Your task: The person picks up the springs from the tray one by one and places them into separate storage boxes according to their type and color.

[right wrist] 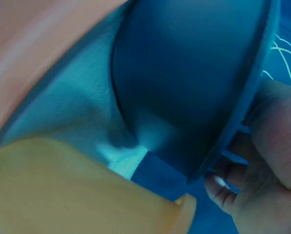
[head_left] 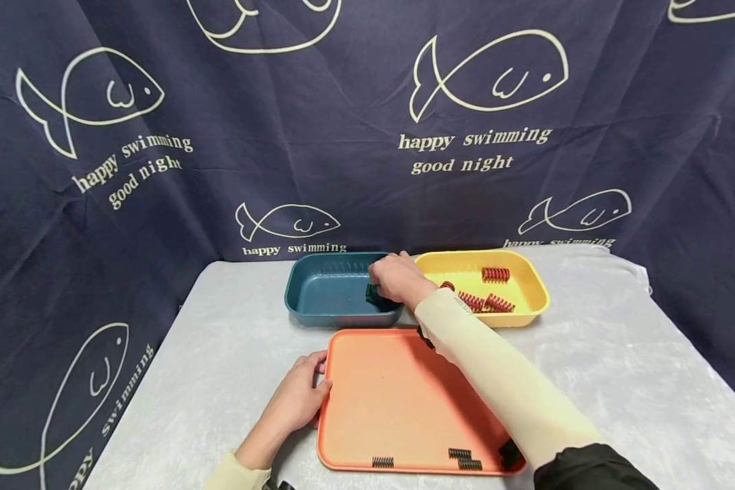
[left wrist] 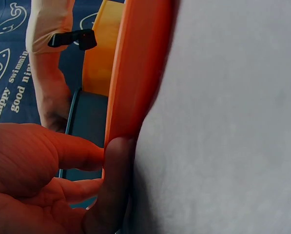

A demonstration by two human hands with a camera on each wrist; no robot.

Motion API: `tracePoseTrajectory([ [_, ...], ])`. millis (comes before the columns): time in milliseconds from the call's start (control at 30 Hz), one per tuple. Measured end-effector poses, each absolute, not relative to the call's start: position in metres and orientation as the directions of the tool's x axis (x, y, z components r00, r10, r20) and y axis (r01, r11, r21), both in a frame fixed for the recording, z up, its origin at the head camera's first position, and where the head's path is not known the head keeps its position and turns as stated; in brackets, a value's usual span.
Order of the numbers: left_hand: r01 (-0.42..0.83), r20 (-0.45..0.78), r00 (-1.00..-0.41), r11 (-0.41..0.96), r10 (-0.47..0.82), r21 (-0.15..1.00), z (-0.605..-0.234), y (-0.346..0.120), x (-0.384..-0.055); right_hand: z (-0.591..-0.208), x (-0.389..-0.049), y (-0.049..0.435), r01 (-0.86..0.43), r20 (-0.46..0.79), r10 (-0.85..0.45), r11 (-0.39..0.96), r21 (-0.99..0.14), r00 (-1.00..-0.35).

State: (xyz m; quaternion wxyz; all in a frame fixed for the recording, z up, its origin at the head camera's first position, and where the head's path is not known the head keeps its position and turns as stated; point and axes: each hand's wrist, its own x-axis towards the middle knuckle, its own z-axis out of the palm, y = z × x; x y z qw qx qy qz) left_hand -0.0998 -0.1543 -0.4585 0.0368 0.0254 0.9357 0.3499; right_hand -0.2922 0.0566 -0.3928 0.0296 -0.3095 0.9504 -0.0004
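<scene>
- Your left hand [head_left: 297, 395] grips the left edge of the orange tray [head_left: 386, 388], thumb and fingers pinching the rim.
- Your right hand [head_left: 399, 278] reaches over the right end of the blue bin [head_left: 331, 292], its fingers bent down inside; you cannot tell from these views whether they hold a spring.
- Just below those fingers, dark springs [head_left: 373, 295] lie in the blue bin, partly covered by your hand.
- On the tray, along the rim nearest you, one black spring [head_left: 382, 462] lies alone, and a pair of black springs [head_left: 469, 465] sits to its right, just beside each other.
- At the tray's near right corner you have a dark shape [head_left: 510, 452], partly hidden by your right sleeve [head_left: 502, 374]; it is too covered to identify.
- To the right of the blue bin, the yellow bin [head_left: 529, 279] holds red springs [head_left: 495, 275].
- Both bins stand on the bench [head_left: 233, 354], beyond the tray from you.
</scene>
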Motion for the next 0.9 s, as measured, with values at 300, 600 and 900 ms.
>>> tracePoseTrajectory([
  [300,0.038,-0.035,-0.996,0.756,0.080,0.654,-0.458,-0.155,-0.099,-0.400,-0.301,0.051,-0.576,-0.067,-0.575,0.817,-0.006,-0.815],
  [600,0.024,-0.046,-0.996,0.753,0.072,0.657,-0.457,-0.154,-0.099,-0.407,-0.306,0.048,-0.551,-0.115,-0.546,0.834,0.013,-0.830],
  [900,0.028,-0.045,-0.996,0.751,0.076,0.660,-0.457,-0.155,-0.099,-0.398,-0.298,0.048,-0.576,-0.073,-0.574,0.817,0.014,-0.816],
])
